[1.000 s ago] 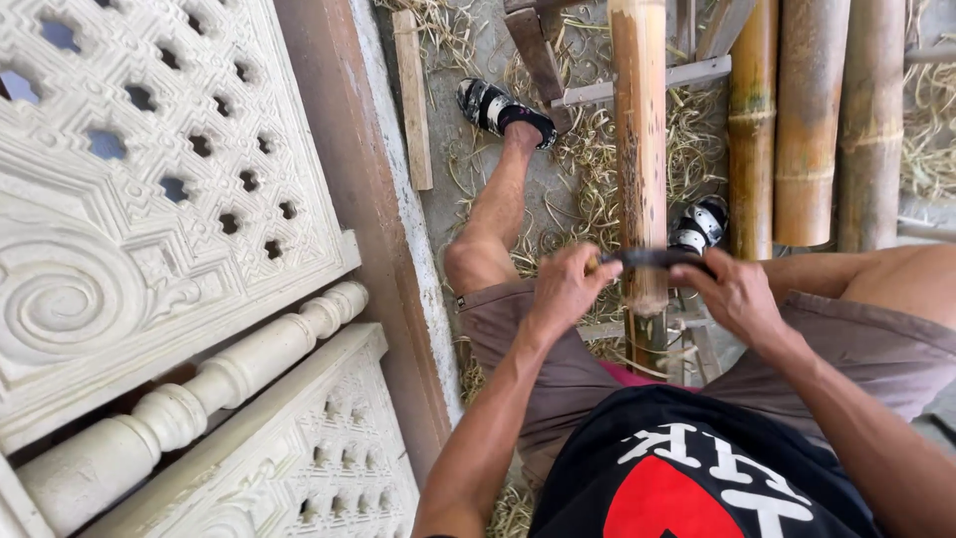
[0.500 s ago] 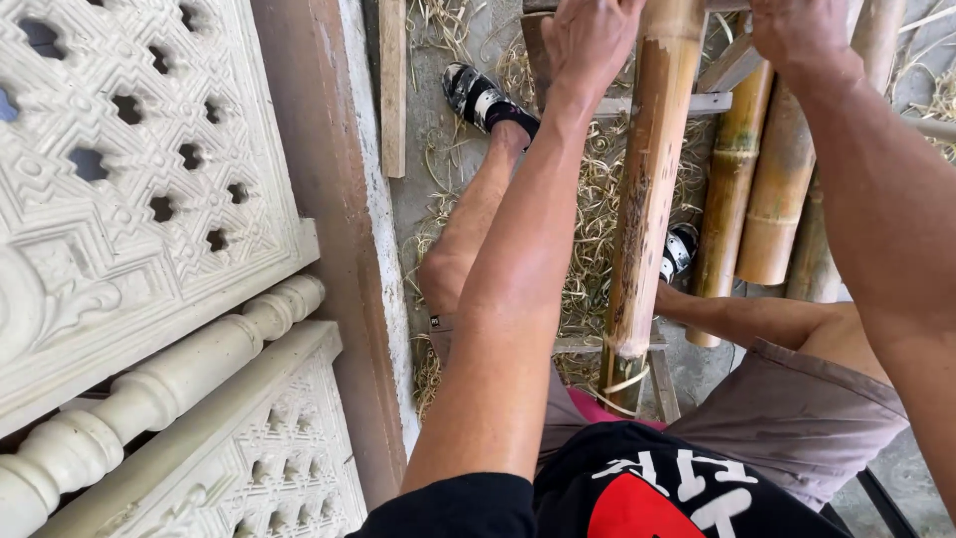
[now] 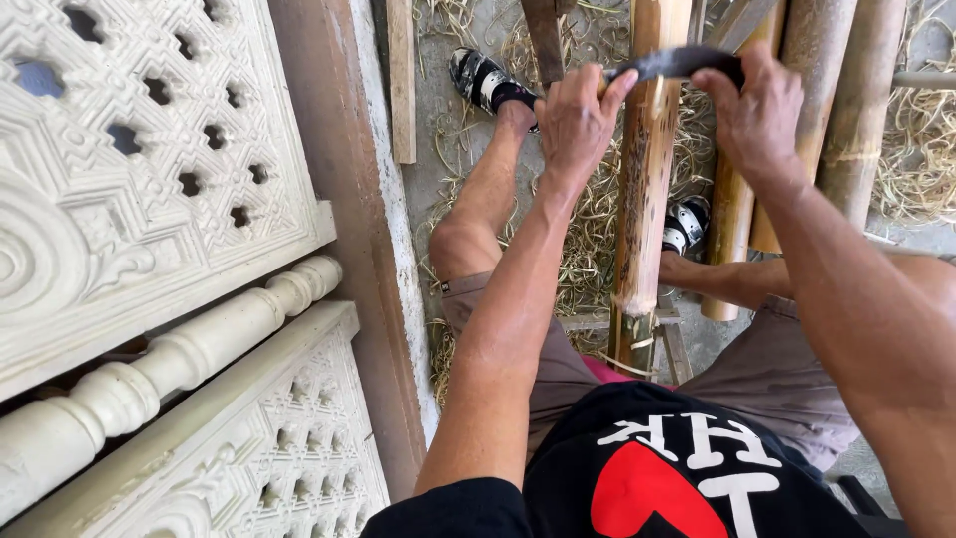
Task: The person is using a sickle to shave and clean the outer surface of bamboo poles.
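- The left hand (image 3: 576,118) and the right hand (image 3: 754,112) hold the two ends of a dark curved blade (image 3: 669,63); the fingers are closed tight around it.
- The blade lies across the bamboo pole (image 3: 645,189), near its far end.
- For a good shave, I think both hands should press evenly.
- The pole's long axis runs away from the person, between the legs.

**Pole between the knees, panels to the left**

A bamboo pole (image 3: 645,189) runs forward between the person's legs. A curved blade (image 3: 669,64) lies across it, with the left hand (image 3: 576,118) on its left end and the right hand (image 3: 755,112) on its right. More bamboo poles (image 3: 835,100) stand just right. Shavings (image 3: 588,249) lie on the ground beneath. Carved panels (image 3: 139,169) and a baluster (image 3: 169,369) lie far left, beyond a wooden beam (image 3: 344,219).
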